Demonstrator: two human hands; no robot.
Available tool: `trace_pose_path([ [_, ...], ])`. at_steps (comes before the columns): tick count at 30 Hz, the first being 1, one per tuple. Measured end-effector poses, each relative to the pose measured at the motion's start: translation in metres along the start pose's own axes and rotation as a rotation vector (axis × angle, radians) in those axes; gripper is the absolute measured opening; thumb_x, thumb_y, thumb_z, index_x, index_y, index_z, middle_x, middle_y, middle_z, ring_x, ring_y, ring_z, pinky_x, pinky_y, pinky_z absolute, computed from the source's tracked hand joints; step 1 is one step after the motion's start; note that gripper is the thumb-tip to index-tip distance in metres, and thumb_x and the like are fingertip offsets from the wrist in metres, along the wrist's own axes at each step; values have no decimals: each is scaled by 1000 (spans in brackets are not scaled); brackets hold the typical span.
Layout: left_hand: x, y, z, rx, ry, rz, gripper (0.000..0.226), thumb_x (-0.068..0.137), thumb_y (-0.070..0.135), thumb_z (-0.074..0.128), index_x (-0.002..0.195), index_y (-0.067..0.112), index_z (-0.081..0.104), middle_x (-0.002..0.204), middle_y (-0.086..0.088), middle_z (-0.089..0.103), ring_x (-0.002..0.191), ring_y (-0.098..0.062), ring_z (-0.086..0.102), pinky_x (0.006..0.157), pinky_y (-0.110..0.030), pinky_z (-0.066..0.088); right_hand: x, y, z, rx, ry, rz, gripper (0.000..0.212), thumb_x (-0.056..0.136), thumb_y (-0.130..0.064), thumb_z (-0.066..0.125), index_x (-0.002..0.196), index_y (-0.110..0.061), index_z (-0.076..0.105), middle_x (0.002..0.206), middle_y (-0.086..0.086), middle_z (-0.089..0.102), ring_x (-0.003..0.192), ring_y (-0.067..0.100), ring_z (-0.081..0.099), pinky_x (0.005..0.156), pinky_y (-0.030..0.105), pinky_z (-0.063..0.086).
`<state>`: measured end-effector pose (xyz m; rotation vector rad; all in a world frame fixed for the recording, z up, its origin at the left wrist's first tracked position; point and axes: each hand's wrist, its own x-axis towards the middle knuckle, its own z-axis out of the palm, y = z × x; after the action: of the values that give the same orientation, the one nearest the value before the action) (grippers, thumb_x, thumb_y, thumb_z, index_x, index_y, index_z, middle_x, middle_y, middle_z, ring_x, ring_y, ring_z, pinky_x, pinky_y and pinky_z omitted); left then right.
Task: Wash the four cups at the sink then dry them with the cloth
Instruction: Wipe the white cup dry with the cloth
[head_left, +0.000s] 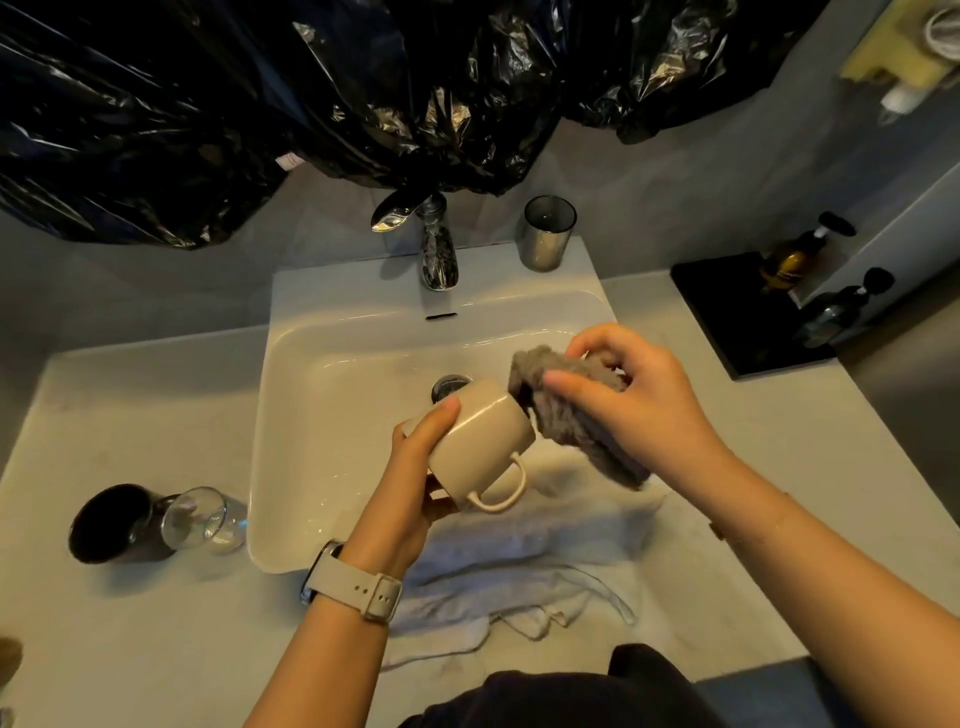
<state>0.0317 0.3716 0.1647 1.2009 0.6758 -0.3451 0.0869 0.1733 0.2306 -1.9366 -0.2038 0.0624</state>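
Beige, the mug (480, 439) lies tipped on its side over the sink (332, 415), the left hand (415, 467) wrapped round its base so the mouth faces the cloth (566, 410) that the right hand (634, 395) pinches, likely for drying inside. At the counter's left edge, just beside the sink, a dark cup (111, 522) and a clear glass (200, 519) lie on their sides, probably awaiting their turn.

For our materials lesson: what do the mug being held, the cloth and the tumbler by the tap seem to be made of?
Mug: probably glazed ceramic, given its smooth beige satin sheen and thick looped handle.
Cloth: fluffy grey fabric, perhaps microfibre, with a shaggy pile.
Tumbler: looks like metal or mirrored glass, as its side is reflective; unclear which.
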Motion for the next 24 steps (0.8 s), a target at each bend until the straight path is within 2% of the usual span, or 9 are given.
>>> trace_pose_path([
  [2, 0, 0, 1, 3, -30, -13, 76, 67, 65, 69, 130, 24, 55, 122, -18, 64, 94, -31, 66, 66, -38, 55, -1, 6, 6, 287, 81, 48, 14, 79, -28, 73, 83, -20, 62, 77, -10, 63, 70, 4, 60, 60, 16, 47],
  [4, -2, 1, 6, -2, -57, -25, 78, 64, 65, 72, 129, 24, 56, 122, -19, 64, 94, -33, 67, 68, -42, 58, -5, 15, 15, 358, -29, 60, 17, 79, -34, 70, 82, -20, 61, 102, -1, 59, 88, 9, 60, 67, 14, 49],
  [6, -6, 4, 11, 17, -68, -35, 81, 62, 67, 72, 128, 23, 57, 123, -21, 64, 91, -32, 67, 67, -41, 57, -10, 24, 25, 320, -173, -4, 17, 82, -35, 72, 84, -23, 60, 125, 0, 53, 114, 8, 55, 90, 18, 48],
  [10, -19, 8, 24, 91, -52, 31, 72, 71, 63, 70, 126, 19, 52, 116, -15, 65, 85, -22, 68, 53, -30, 52, -16, 34, 34, 312, -221, -96, 38, 85, -31, 65, 120, -23, 53, 141, -4, 49, 128, 11, 50, 105, 30, 44],
  [13, -27, 11, 34, 161, 37, 260, 53, 80, 53, 71, 112, 22, 43, 109, -7, 60, 86, -18, 66, 55, -30, 50, -16, 28, 39, 503, -153, 100, 46, 87, -28, 62, 133, -22, 54, 128, -2, 63, 118, 13, 60, 98, 28, 49],
  [16, -32, 10, 38, 325, 71, 449, 54, 63, 66, 68, 99, 37, 39, 111, -7, 57, 95, -27, 64, 69, -43, 55, -6, 16, 37, 815, -205, 536, 31, 85, -33, 66, 109, -13, 67, 100, 11, 71, 87, 22, 70, 73, 33, 56],
  [18, -33, 5, 38, 476, 76, 525, 54, 63, 69, 65, 101, 42, 38, 114, -1, 54, 98, -25, 61, 74, -46, 55, 2, 5, 28, 804, -334, 740, 21, 85, -33, 64, 90, -13, 68, 81, 10, 66, 69, 22, 64, 62, 31, 54],
  [21, -28, 1, 37, 511, 67, 592, 54, 66, 68, 60, 105, 35, 41, 113, 0, 54, 99, -19, 59, 77, -39, 53, 4, 7, 29, 768, -374, 816, 22, 85, -36, 63, 83, -15, 68, 76, 10, 64, 66, 23, 61, 63, 33, 52],
  [24, -17, 5, 35, 345, 39, 453, 46, 70, 63, 60, 100, 31, 46, 105, -3, 59, 89, -19, 62, 66, -33, 52, -11, 22, 46, 757, -171, 638, 30, 87, -37, 65, 103, -12, 67, 94, 11, 71, 83, 24, 67, 74, 36, 56],
])
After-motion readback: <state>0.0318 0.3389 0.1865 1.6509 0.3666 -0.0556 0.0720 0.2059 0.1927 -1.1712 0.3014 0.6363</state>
